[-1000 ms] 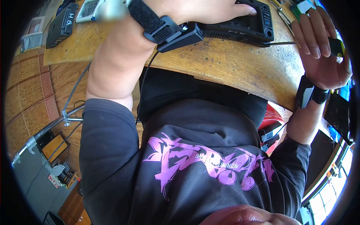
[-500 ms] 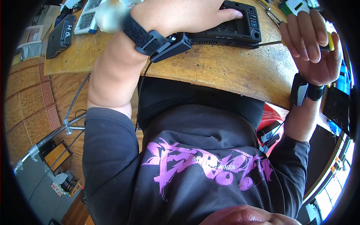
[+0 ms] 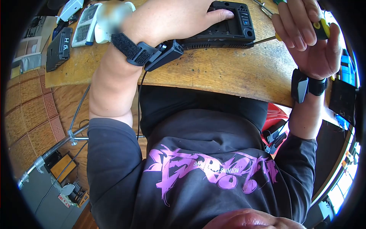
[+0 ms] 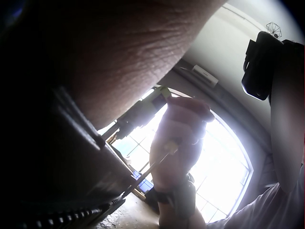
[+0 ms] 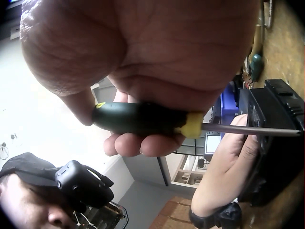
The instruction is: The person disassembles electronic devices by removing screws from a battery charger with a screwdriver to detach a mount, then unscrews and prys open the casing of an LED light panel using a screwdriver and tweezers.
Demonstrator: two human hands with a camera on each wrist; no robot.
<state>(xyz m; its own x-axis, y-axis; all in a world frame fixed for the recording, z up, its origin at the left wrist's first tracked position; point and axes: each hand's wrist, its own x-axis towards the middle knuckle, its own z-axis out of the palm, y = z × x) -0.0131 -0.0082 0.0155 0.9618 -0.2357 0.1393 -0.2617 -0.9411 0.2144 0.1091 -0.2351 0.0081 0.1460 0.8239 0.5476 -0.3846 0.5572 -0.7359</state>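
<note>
My left hand (image 3: 171, 19) lies across a black boxy device (image 3: 225, 31) on the wooden table, its thumb straight over the recessed top. The other fingers of that hand are cut off by the head view's upper edge. My right hand (image 3: 314, 55) holds a screwdriver (image 3: 322, 29) with a dark green and yellow handle, level and pointing left. In the right wrist view, fingers and thumb curl round the handle (image 5: 143, 119), and the shaft reaches the edge of the device. The left wrist view shows the shaft (image 4: 147, 174) meeting a dark ribbed edge low down.
On the table's left stand a black box marked in white (image 3: 59, 49), a white case with a clear cover (image 3: 84, 26) and a round whitish thing, partly blurred (image 3: 110, 19). A long-nosed metal tool (image 3: 263, 7) lies behind the device. The table's near edge (image 3: 183, 87) curves before my body.
In the head view the device and both hands have shifted left, and the view has turned slightly. The right fingers have moved on the handle, while the screwdriver still meets the device's corner.
</note>
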